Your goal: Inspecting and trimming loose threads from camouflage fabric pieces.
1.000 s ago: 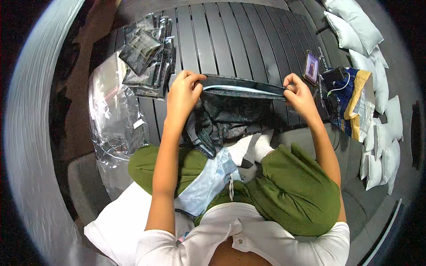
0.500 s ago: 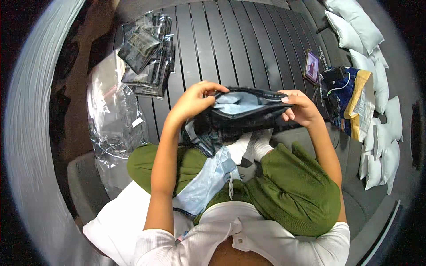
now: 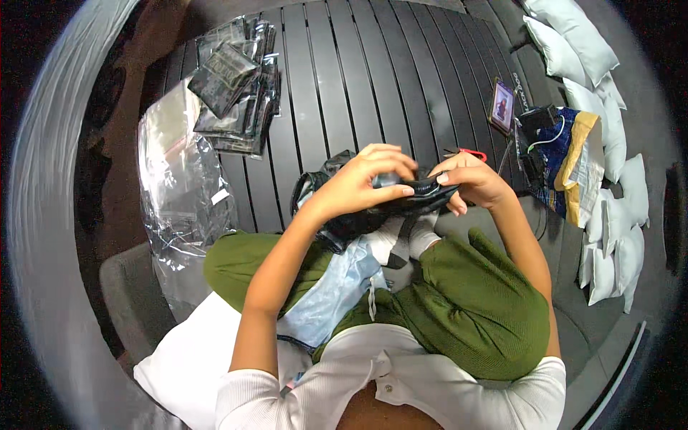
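Observation:
A black zippered pouch (image 3: pixel 351 228) hangs between my hands above my crossed legs, its opening edge folded toward the right. At its right end, my right hand (image 3: pixel 479 180) pinches the zipper edge between thumb and fingers. My left hand (image 3: pixel 362 179) is bent over the middle of the edge, with the thumb on the near side and the fingers curled over the far side. Part of the pouch lies hidden behind this hand. Light blue fabric (image 3: pixel 326 287) with a dark edge drapes across my lap below.
On the slatted black table (image 3: pixel 330 86) lie stacked dark packets (image 3: pixel 229 79) and clear plastic bags (image 3: pixel 172 158). To the right are a red-handled tool (image 3: pixel 473 153), a phone (image 3: pixel 503 107), a blue-and-yellow bag (image 3: pixel 573 165) and several white pillows (image 3: pixel 616 215).
My left hand has moved right along the pouch's edge toward my right hand. The wide opening with its light blue lining has folded together, and the red-handled tool has come into sight.

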Demonstrator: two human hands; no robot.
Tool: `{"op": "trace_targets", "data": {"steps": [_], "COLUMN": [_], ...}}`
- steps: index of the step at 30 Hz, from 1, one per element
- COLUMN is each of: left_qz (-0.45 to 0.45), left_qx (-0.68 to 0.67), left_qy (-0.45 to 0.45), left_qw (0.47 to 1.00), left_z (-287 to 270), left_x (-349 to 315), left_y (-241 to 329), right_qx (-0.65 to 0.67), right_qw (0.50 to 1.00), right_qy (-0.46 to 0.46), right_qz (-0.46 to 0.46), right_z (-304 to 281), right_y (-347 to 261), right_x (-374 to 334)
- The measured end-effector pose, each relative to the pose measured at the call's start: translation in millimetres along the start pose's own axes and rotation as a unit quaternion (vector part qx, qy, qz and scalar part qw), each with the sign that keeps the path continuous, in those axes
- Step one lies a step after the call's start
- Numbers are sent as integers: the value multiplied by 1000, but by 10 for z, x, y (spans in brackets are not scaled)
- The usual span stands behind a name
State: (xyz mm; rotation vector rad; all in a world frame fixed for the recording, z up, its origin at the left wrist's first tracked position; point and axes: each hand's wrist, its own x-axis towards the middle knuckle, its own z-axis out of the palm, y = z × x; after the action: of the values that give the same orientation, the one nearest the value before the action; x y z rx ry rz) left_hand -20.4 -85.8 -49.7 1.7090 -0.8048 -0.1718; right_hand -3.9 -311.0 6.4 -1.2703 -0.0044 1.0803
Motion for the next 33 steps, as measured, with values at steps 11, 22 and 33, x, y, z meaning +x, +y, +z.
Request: {"op": "trace_targets", "data": {"steps": [11, 22, 33], "left_qz": [-293, -308, -108], "left_qx": [-302, -539, -719], "left_qy": [-29, 170, 299], "left_qw": [907, 765, 617], "left_z": [-123, -313, -591], "left_x": [-50, -33, -110], "left_y": [24, 97, 150], "right_qx": [-111, -625, -685], "right_qw": [987, 726, 645], "right_qy": [103, 272, 334], "right_qz": [-53, -86, -59], "right_z": [-66, -718, -1171], "right_y": [4, 349, 697], "right_x": [74, 45, 68]}}
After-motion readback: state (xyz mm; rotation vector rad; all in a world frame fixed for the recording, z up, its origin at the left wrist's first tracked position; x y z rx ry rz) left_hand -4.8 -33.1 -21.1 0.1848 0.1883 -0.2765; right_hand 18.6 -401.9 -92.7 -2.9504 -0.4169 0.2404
